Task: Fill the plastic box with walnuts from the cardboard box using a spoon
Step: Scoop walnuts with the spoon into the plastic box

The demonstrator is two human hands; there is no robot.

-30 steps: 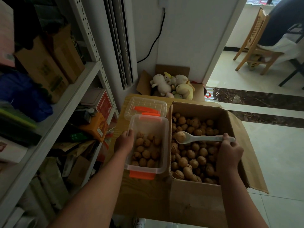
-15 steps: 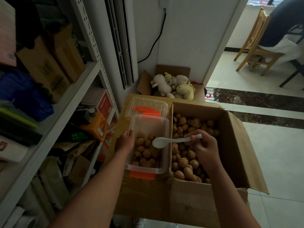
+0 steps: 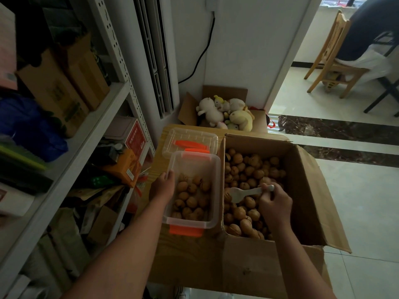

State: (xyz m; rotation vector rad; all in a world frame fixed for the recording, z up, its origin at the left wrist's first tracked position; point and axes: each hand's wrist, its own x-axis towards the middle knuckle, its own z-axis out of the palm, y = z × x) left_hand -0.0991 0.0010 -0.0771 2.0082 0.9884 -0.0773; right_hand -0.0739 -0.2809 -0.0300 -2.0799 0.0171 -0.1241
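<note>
So, right hand was down inside the cardboard box, fingers curled tight round the handle of the white spoon. The spoon's bowl pointed left, low among the walnuts and close to the box's left wall. Couldn't tell if a nut was in the bowl tbh.

Left hand sat against the left wall of the plastic box, fingertips up near the rim. Seen from the back only, so I couldn't tell whether it really gripped the wall or just rested there.

The plastic box stood upright, touching the cardboard box's left side, both on a wood-grain top. It was clear w/ orange clasps at the near and far ends. There were nuts in the bottom, approx 1 or 2 layers, piled toward the near end, w/ the far end showing bare plastic. The cardboard box had way more nuts, flaps open.

Its clear lid lay flat just behind it, w/ 2 orange strips on it.

Other stuff: another cardboard box of plush toys on the floor by the wall, a cluttered metal shelf unit on the left, and a wooden chair in the next room.
</note>
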